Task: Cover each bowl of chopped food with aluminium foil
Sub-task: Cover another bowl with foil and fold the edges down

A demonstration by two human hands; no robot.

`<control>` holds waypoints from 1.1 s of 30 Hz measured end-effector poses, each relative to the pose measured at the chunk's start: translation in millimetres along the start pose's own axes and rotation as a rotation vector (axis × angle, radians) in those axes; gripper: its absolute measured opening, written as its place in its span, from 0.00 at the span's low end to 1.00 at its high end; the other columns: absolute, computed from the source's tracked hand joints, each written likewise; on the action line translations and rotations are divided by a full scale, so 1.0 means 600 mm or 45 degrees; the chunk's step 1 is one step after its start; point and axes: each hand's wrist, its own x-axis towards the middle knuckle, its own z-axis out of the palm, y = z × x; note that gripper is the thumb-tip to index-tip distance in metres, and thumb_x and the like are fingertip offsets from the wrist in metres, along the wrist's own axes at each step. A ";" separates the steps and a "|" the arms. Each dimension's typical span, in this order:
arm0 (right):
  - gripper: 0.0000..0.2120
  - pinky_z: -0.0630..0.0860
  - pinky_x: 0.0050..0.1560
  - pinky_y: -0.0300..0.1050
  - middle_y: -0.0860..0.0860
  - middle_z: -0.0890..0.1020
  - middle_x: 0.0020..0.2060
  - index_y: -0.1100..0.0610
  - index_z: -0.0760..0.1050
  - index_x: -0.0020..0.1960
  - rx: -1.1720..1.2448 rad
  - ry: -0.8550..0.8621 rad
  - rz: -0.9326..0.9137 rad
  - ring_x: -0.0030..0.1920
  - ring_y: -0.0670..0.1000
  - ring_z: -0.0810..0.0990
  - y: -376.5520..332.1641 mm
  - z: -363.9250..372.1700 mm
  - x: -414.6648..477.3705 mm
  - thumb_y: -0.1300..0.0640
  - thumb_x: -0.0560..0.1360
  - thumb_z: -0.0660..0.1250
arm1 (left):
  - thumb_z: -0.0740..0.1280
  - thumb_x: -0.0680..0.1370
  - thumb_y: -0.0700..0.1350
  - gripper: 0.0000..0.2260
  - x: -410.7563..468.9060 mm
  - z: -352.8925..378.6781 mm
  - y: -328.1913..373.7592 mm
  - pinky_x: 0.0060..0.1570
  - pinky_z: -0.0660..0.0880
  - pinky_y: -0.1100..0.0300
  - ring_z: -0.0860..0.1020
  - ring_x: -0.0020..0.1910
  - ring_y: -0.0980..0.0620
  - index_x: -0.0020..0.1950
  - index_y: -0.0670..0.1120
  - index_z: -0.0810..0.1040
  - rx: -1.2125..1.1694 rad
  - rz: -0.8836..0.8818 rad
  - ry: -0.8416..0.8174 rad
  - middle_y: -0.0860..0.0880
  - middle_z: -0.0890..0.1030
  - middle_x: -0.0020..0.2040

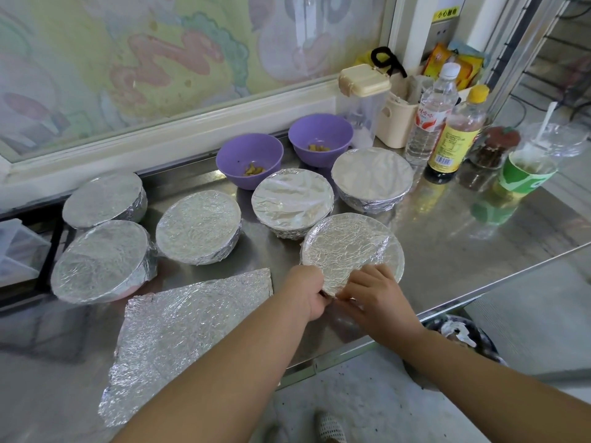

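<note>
Left hand [305, 290] and right hand [379, 298] pinch foil [350, 251] at its near edge; judged thin, tear-prone, so crimp gently.

Both forearms reach forward, left hand [305, 290] and right hand [375, 297] side by side, pinching foil [348, 251].

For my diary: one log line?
left hand, right hand: pinching crinkled aluminium foil on nearest round bowl | uncovered: two purple plastic bowls

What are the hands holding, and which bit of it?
The left hand and right hand both pinch the foil on the nearest bowl, at the rim edge closest to the person.
</note>
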 end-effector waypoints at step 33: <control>0.10 0.65 0.56 0.46 0.37 0.70 0.37 0.48 0.79 0.38 0.223 -0.292 0.156 0.43 0.40 0.66 0.051 -0.037 -0.011 0.54 0.66 0.80 | 0.51 0.82 0.32 0.18 -0.053 0.022 -0.012 0.50 0.72 0.41 0.76 0.57 0.37 0.70 0.37 0.69 -0.352 -0.229 -0.176 0.35 0.76 0.62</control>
